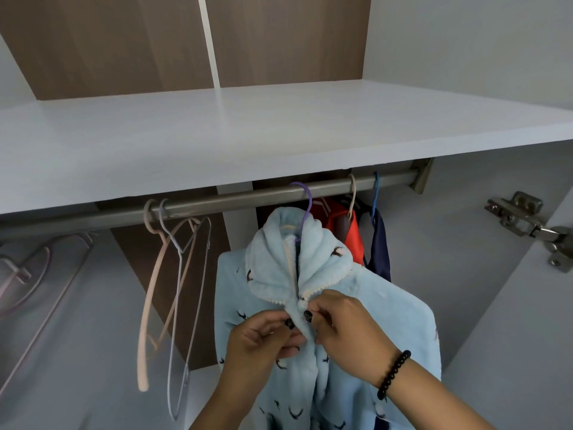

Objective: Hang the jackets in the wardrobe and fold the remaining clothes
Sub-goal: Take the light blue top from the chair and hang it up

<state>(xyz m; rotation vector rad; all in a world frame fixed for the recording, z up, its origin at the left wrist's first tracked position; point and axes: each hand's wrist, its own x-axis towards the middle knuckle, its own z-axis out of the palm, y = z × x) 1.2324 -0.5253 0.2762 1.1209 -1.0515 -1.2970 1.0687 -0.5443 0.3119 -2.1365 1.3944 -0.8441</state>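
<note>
Fingers [273, 332] of left hand [259, 342] curled, pinching front placket of light-blue fleece jacket [269, 274]; right hand [344, 327] opposite, fingertips pinching other edge at top button. Forearms raised from below. Jacket above fingers, hanging on purple hanger [305, 200] from wardrobe rail [235, 198].

the light is soft and even, rather bright on the white shelf [279, 131], which shows a pale sheen. under it, shadow darkens the rail [248, 197]. the wide lens bends straight lines near the edges. the empty hangers [173, 274] at left look blurred.
</note>
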